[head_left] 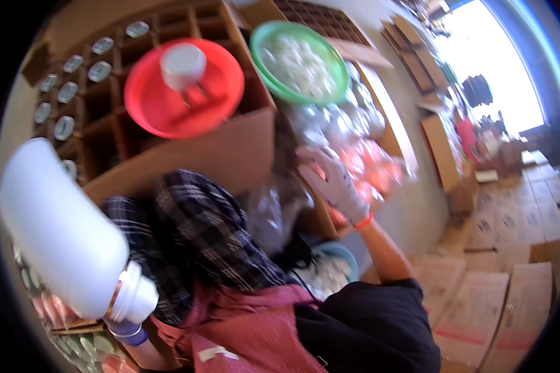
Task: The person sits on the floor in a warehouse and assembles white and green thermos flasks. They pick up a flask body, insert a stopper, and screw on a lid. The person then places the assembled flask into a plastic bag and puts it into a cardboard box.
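A big white plastic bottle (59, 227) fills the lower left, tilted with its capped neck pointing down and right. My left hand (126, 331), in a bluish glove, grips it at the neck. My right hand (331, 179), in a white glove with an orange wristband, reaches out over a heap of clear plastic bags (330, 124), fingers spread, with nothing visibly held. The motion blurs it. My plaid scarf and red apron (242, 323) cover the middle.
A cardboard box with dividers (186, 158) holds several silver-capped bottles. A red bowl (168, 105) with a white cup and a green bowl (339, 74) of white pieces rest on top. A blue bowl (348, 256) sits below. Cardboard cartons (479, 298) cover the floor at right.
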`<action>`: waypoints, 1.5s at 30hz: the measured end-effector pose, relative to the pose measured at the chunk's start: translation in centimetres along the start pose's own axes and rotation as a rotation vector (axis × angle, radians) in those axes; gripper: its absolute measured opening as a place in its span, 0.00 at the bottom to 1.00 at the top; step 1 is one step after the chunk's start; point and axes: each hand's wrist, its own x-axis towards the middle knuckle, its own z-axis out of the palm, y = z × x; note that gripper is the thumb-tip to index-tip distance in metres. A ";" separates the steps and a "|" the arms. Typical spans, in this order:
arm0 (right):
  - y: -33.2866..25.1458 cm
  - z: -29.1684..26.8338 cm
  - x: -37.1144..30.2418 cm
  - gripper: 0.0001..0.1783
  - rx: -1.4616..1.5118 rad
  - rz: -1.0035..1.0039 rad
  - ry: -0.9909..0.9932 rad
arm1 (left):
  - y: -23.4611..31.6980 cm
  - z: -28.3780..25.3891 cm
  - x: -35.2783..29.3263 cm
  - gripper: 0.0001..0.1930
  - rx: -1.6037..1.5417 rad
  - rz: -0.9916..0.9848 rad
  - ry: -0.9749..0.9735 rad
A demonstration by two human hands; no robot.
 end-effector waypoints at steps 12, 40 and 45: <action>17.1 17.8 -47.6 0.45 -0.098 1.312 -0.171 | 0.7 2.8 -5.2 0.23 0.551 0.323 -0.241; -11.7 6.1 -13.5 0.34 0.192 -0.208 0.531 | 8.0 12.2 -11.9 0.20 -0.933 -0.902 -0.309; -13.5 6.9 -10.7 0.49 0.221 -0.324 0.612 | 7.5 11.5 -11.9 0.20 -1.119 -0.924 -0.386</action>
